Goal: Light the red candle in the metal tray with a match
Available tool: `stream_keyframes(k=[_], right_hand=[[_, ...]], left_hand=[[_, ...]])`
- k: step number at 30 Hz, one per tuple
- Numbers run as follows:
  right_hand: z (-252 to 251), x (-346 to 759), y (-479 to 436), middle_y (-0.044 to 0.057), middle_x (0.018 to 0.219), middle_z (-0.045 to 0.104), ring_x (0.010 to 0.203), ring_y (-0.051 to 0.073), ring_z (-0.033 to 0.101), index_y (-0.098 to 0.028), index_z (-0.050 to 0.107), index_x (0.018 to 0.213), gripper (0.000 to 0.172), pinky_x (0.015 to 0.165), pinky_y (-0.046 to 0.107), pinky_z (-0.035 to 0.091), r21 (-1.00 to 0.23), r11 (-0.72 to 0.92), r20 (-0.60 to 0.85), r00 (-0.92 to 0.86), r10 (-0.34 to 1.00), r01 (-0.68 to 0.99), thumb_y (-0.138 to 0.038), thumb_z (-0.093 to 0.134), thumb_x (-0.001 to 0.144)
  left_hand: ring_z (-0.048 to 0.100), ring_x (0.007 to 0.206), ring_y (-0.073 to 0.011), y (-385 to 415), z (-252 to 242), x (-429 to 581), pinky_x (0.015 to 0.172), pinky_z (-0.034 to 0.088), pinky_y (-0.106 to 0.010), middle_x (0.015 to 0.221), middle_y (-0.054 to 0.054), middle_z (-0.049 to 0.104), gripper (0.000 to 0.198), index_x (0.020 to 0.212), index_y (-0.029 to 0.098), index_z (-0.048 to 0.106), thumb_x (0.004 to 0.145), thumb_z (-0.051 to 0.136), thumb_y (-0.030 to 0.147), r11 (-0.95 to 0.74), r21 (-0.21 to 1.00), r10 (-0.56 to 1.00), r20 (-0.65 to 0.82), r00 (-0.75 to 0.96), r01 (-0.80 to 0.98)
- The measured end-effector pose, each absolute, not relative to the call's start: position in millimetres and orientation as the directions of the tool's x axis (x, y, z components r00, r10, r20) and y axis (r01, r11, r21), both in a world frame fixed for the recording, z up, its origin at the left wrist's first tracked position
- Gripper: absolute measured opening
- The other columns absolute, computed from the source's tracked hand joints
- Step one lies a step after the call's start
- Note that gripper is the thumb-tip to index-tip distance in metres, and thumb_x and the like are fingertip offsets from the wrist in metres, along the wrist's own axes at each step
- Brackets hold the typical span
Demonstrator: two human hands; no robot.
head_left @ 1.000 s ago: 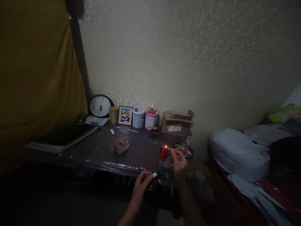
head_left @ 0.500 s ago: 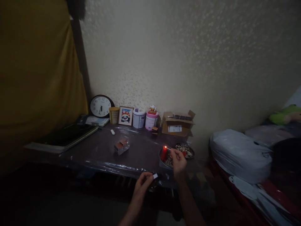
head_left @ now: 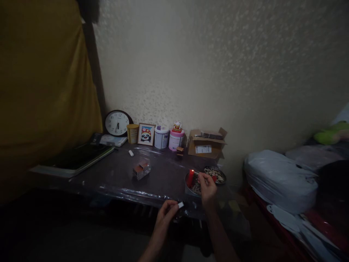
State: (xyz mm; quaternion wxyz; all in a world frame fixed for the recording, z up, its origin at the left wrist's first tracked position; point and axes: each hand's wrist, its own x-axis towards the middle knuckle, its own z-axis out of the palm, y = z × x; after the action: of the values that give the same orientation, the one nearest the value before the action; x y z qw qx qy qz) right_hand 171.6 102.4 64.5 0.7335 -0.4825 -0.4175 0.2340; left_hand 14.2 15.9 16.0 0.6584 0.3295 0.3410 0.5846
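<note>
My right hand [head_left: 208, 186] pinches a thin match [head_left: 196, 173], its tip at the top of a red candle [head_left: 191, 178], where a small glow shows. The candle stands upright in a round dish [head_left: 188, 190] with dark and pale bits in it. Behind my right fingers is a second dark dish [head_left: 224, 179] heaped with matchsticks [head_left: 211, 171] and something red. Lower down, over the table's front edge, my left hand [head_left: 167, 213] is closed on a small matchbox [head_left: 181, 205], of which only a white end shows.
On the dark plastic-covered table [head_left: 109, 171] lie a wrapped pack of matchboxes [head_left: 141, 170] and a small white object [head_left: 131, 153]. Along the wall stand a clock [head_left: 117, 123], framed panda picture [head_left: 146, 134], tins [head_left: 161, 137] and an open carton [head_left: 203, 145].
The glow at the candle's top looks slightly smaller. Both hands keep nearly the same place and the same hold; the whole view has shifted very slightly.
</note>
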Motion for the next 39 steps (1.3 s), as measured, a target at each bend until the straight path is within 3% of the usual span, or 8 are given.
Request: stream_keyframes(k=[16, 23, 34, 39], right_hand=[[71.3, 169.5, 98.1, 0.002, 0.067, 0.065, 0.059, 0.015, 0.058, -0.015, 0.065, 0.073, 0.036, 0.06, 0.029, 0.049, -0.906, 0.42, 0.378, 0.553, 0.742, 0.055, -0.048, 0.069, 0.06], [70.5, 169.9, 98.4, 0.002, 0.066, 0.065, 0.058, 0.015, 0.057, -0.016, 0.065, 0.072, 0.035, 0.06, 0.029, 0.048, -0.904, 0.423, 0.381, 0.551, 0.743, 0.054, -0.048, 0.069, 0.059], [69.5, 167.7, 100.0, 0.001, 0.066, 0.064, 0.059, 0.014, 0.056, -0.015, 0.064, 0.074, 0.034, 0.059, 0.028, 0.048, -0.9, 0.433, 0.394, 0.537, 0.746, 0.059, -0.046, 0.07, 0.061], [70.5, 167.3, 99.4, 0.001, 0.065, 0.063, 0.057, 0.014, 0.056, -0.016, 0.064, 0.072, 0.034, 0.057, 0.027, 0.048, -0.897, 0.438, 0.397, 0.54, 0.742, 0.059, -0.047, 0.07, 0.06]], left_hand=[[0.048, 0.057, -0.0109, 14.2, 17.2, 15.0, 0.056, 0.036, -0.021, 0.061, 0.004, 0.055, 0.025, 0.077, 0.018, 0.059, 0.068, 0.068, 0.039, 0.096, 0.828, 0.995, -0.057, 0.087, -0.553], [0.049, 0.054, -0.0119, 13.2, 25.1, 14.2, 0.055, 0.037, -0.023, 0.057, 0.005, 0.054, 0.034, 0.071, 0.018, 0.061, 0.058, 0.072, 0.048, 0.094, 0.86, 0.996, -0.083, 0.044, -0.502], [0.051, 0.055, -0.0132, 12.9, 24.9, 14.8, 0.056, 0.038, -0.024, 0.06, 0.003, 0.058, 0.037, 0.072, 0.018, 0.062, 0.055, 0.074, 0.049, 0.097, 0.855, 0.995, -0.094, 0.033, -0.509], [0.048, 0.053, -0.0109, 13.3, 21.3, 15.7, 0.054, 0.036, -0.022, 0.059, 0.004, 0.056, 0.03, 0.074, 0.019, 0.061, 0.062, 0.071, 0.044, 0.105, 0.833, 0.994, -0.086, 0.061, -0.544]])
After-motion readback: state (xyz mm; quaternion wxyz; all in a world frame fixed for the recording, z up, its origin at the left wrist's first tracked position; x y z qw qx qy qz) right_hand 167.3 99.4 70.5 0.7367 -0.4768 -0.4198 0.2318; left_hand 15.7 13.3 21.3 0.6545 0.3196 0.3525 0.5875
